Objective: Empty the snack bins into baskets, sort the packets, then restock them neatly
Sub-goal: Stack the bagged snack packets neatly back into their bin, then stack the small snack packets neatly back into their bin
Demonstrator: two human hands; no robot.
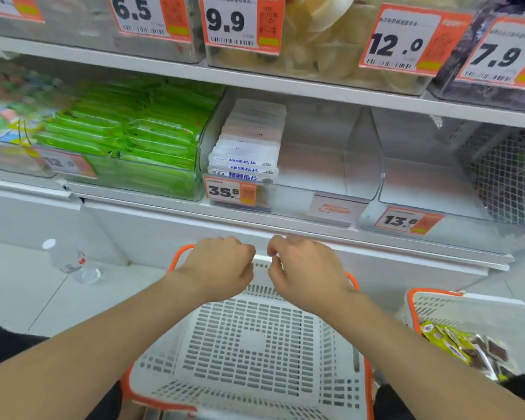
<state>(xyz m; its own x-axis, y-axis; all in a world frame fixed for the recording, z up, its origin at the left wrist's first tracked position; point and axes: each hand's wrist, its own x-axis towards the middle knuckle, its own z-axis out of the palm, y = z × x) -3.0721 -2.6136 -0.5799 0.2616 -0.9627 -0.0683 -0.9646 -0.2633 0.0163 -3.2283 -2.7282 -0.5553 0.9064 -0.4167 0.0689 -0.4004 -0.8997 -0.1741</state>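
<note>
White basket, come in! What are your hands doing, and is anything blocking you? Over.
Left hand and right hand curled at far rim, grip unclear. White basket empty. White packets wait in the 35.8 bin. Nothing in the way.

The basket (255, 328) at 6 o'clock is white with a slotted grid pattern and an orange rim, and the second basket (455, 310) at 4 o'clock is the same. The green packets (128, 131) at 10 o'clock are bright lime, while the white packets (246, 153) at 12 have blue lettering. The price tags (225, 192) are orange and white with black digits.
</note>
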